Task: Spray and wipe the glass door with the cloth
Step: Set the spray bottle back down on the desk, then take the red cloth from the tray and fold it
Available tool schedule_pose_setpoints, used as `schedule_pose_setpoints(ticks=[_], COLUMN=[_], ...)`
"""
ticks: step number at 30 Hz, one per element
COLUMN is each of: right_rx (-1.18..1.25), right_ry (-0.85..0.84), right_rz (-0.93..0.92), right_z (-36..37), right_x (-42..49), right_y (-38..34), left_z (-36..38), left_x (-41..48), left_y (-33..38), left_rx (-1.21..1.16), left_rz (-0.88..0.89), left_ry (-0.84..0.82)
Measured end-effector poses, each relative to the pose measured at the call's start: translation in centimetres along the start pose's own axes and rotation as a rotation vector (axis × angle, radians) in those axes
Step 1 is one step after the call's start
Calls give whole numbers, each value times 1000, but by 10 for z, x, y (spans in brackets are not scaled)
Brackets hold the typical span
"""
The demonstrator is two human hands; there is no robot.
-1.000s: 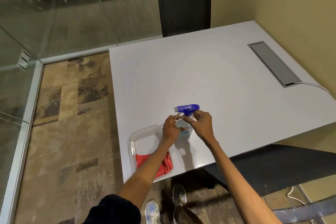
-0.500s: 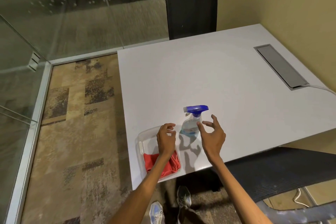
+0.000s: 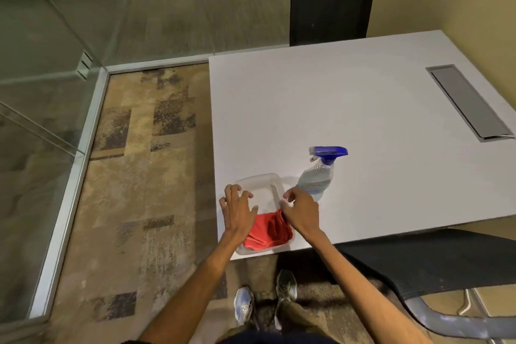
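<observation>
"Glass [image 3: 42,45] fills the left and upper left of the frame, dry and unwiped as far as I can see. Which panel is the door, I can't tell. What's changed nearer in?"

"Both hands have come off the bottle. A second ago they were closed around it. Now they've dropped back toward the bottom of the frame, to the tray."

"Take them left to right."

"The left hand [image 3: 237,212] is wide, fingers spread flat over the tray's [image 3: 258,179] left rim, holding nothing. Just right of it the red cloth [image 3: 269,229] lies bunched in the near end of the tray, not lifted yet."

"And the other?"

"The right hand [image 3: 303,211] sits at the tray's right rim with its fingers loosely curled and its heel over the cloth's edge. I can't tell whether it's pinching the cloth or the rim, or nothing."

"The bottle?"

"The spray bottle [image 3: 318,179] stands upright on the white surface [image 3: 363,109], just right of that hand and free of both."

"So what does that mean?"

"My reading is that they've finished with the bottle for now and are going for the cloth. Nothing has been sprayed or wiped, so the job is at its very start. Both things still have to be carried over to the glass."
</observation>
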State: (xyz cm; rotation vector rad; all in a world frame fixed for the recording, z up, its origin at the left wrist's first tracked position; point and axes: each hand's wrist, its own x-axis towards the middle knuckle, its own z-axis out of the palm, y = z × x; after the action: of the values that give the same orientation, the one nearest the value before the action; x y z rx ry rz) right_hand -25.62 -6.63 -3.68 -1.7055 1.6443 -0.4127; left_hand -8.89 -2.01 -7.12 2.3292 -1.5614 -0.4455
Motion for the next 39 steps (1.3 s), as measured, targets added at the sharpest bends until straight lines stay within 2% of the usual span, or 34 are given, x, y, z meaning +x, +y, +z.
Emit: schedule_pose_setpoints(ticks=[3, 7, 12, 16, 18, 22, 25, 28, 31, 34, 35, 39], right_rx=[-405, -578, -666, -648, -605, -433, -182, 128, 310, 414, 433, 566], right_ry=[-178, -233, -252, -177, -119, -32, -19, -18, -17, -75, -87, -124], right_rz=[-53, -94, -129, -153, -160, -59, -10, -52, -148, -208, -214, -166], right_z=[22, 38, 48, 44, 39, 27, 17, 7, -3, -11, -13, -17], right_x=[-1, -3, 3, 10, 11, 14, 15, 13, 12, 13, 14, 15], right_y=[10, 21, 31, 31, 28, 16, 2, -9, -19, -28, -30, -43], left_z=[7, 9, 6, 4, 0, -11, -25, -45, -56, -66, -80, -109], left_x=[-9, -19, -17, -14, -13, -9, -5, 1, 18, 30, 26, 15], left_y=[-13, -25, -33, -33, -27, -11, 1, 7, -9, -31, -28, -30], left_rx=[322, 484, 434, 175, 80, -89, -424, -864, -1195, -1446, -1464, -1313], left_rz=[40, 92, 206, 181, 135, -19, -219, -502, -820, -927, -919, -879], left_ry=[-241, -353, -261, -89, 10, 86, 107, 96, -36, -307, -374, -474])
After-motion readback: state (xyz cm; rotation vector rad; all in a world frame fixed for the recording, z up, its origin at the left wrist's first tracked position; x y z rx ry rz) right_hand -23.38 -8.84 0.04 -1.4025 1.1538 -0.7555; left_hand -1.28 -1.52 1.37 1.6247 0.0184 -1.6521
